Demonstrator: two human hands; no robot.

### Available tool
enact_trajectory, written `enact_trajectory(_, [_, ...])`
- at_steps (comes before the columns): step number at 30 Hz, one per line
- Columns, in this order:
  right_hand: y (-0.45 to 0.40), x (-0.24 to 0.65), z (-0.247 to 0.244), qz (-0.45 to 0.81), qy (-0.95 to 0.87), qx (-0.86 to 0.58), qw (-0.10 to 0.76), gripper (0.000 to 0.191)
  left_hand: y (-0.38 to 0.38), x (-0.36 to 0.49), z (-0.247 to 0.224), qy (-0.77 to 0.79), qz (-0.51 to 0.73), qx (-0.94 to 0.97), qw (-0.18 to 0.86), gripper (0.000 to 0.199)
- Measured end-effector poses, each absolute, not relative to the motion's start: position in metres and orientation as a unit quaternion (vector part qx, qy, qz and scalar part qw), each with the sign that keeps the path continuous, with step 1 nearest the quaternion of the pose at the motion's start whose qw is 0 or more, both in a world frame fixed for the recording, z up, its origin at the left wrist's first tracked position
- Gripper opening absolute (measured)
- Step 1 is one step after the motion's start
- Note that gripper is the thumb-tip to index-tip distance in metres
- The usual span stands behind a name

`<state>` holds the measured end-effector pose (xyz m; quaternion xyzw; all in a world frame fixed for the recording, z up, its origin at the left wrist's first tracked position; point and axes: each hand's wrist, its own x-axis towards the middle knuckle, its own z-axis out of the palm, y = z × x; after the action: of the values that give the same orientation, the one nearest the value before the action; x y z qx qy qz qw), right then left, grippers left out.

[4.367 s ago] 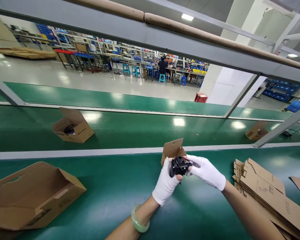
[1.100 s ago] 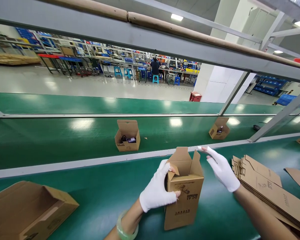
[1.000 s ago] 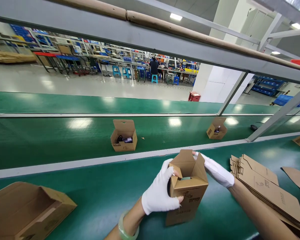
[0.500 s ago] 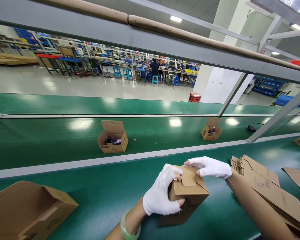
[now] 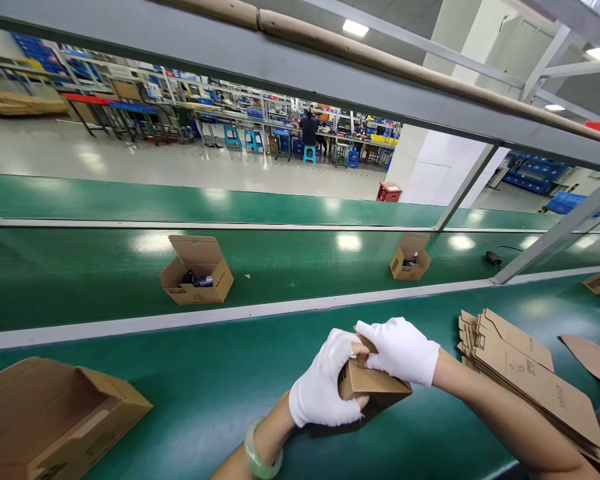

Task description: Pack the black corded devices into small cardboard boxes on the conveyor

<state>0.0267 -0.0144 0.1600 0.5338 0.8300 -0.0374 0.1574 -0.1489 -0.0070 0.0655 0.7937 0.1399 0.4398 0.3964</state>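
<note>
A brown cardboard box [image 5: 380, 383] is held above the green work surface, tilted. White-gloved with bare fingertips, my left hand [image 5: 326, 381] grips the box by its left side, thumb and fingers wrapped round the edges. My right hand [image 5: 401, 349], in a similar glove, lies over the top of the box with its fingers bent onto the flap at the slot. That hand covers most of the top, and its fingertips are partly hidden.
Open boxes with dark items inside stand on the belt behind, one at left [image 5: 205, 280], one at right [image 5: 410, 261]. A large open box [image 5: 95, 420] is at near left. Flattened cartons [image 5: 535, 380] lie at right. A metal frame [image 5: 470, 187] crosses above.
My right hand has moved left and down over the box top, its fingers now on the flap. The two open boxes on the belt have shifted left.
</note>
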Motion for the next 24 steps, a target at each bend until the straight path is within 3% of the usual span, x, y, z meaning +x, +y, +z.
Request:
enact_trajectory(6, [-0.017,0.033,0.165,0.034,0.829,0.540,0.139,0.034,-0.001,-0.150,0.063,0.142,0.443,0.777,0.425,0.062])
enact_trajectory(11, [-0.038,0.040,0.184,0.141,0.868,0.465,-0.104,0.036,0.027,-0.161,0.057,0.307,0.524,0.565,0.559,0.047])
enact_trajectory(15, [-0.059,0.023,0.170,0.144,0.946,0.290,-0.029,0.036,0.052,-0.159,0.049,0.371,0.582,0.252,0.678,0.040])
enact_trajectory(19, [-0.060,0.020,0.145,0.226,0.935,0.251,-0.110,0.022,0.051,-0.152,0.042,0.358,0.513,0.235,0.744,0.053])
enact_trajectory(21, [-0.056,0.026,0.144,0.240,0.924,0.265,-0.137,0.020,0.043,-0.153,0.037,0.406,0.488,0.324,0.701,0.066])
enact_trajectory(24, [-0.047,0.035,0.151,0.257,0.901,0.318,-0.142,0.018,0.030,-0.161,0.032,0.469,0.466,0.534,0.528,0.089])
